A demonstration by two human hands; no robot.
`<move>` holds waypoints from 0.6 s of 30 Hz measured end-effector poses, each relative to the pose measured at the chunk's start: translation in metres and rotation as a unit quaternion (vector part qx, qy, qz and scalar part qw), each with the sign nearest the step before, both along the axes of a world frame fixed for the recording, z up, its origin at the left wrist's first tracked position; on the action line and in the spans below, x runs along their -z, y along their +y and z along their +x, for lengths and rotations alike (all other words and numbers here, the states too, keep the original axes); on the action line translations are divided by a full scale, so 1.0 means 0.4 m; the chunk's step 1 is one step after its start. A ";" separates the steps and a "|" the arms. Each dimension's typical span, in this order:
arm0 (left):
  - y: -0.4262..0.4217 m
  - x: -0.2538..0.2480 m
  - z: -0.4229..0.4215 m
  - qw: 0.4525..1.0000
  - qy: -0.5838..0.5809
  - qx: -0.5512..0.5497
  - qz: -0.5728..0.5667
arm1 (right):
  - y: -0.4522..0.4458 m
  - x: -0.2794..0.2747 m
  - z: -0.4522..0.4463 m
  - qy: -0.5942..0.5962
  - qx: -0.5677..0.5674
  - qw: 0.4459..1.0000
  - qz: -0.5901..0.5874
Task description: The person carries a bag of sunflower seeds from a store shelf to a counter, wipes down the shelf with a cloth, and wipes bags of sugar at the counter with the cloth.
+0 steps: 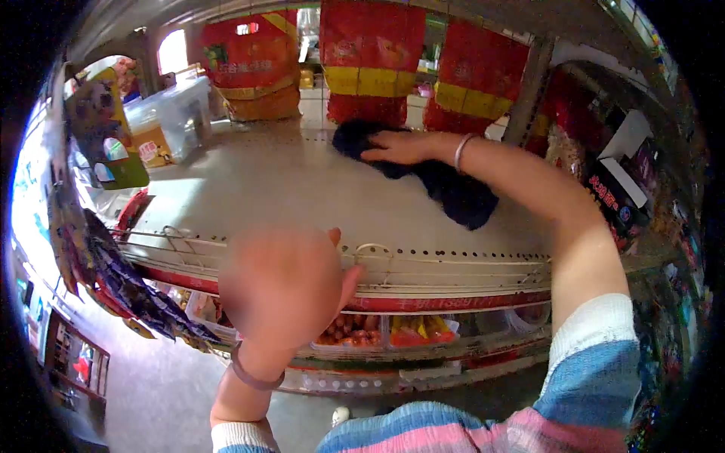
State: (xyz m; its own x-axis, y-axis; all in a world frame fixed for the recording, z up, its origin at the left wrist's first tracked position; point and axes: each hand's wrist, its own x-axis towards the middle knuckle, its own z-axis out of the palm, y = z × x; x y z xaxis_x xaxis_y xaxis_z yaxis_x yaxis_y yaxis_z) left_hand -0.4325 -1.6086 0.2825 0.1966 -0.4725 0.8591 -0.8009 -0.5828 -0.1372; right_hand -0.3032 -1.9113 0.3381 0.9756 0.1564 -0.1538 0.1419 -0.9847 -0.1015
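My right hand (400, 146) presses on a dark navy cloth (459, 198) at the back of a pale metal shelf (294, 196). Its fingers lie over the cloth's bunched left end, and the other end trails toward the front right. My left hand (283, 283) is above the shelf's front edge, near the low wire rail (393, 281). A blurred patch covers most of it; the thumb and one fingertip show apart, with no held object visible. Whether it touches the rail is not clear.
Red and yellow packages (372, 60) hang along the back. A clear plastic box (177, 113) stands at the back left, and black packs (615, 192) at the right. Purple packets (140, 268) hang at the left front. Below, a lower shelf holds trays of packaged food (423, 331).
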 end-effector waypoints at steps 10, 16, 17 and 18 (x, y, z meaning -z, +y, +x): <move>0.023 0.033 0.021 0.998 0.026 0.044 -0.047 | -0.410 0.069 -0.111 -0.006 0.139 0.989 -0.043; -0.032 0.037 0.038 0.984 -0.032 0.132 -0.113 | -0.602 0.071 -0.245 -0.043 0.206 0.978 0.004; -0.025 0.043 0.038 0.985 -0.031 0.126 -0.114 | -0.604 0.070 -0.230 -0.040 0.214 0.976 -0.010; -0.026 0.047 0.044 0.986 -0.028 0.124 -0.112 | -0.611 0.069 -0.229 -0.039 0.219 0.975 -0.018</move>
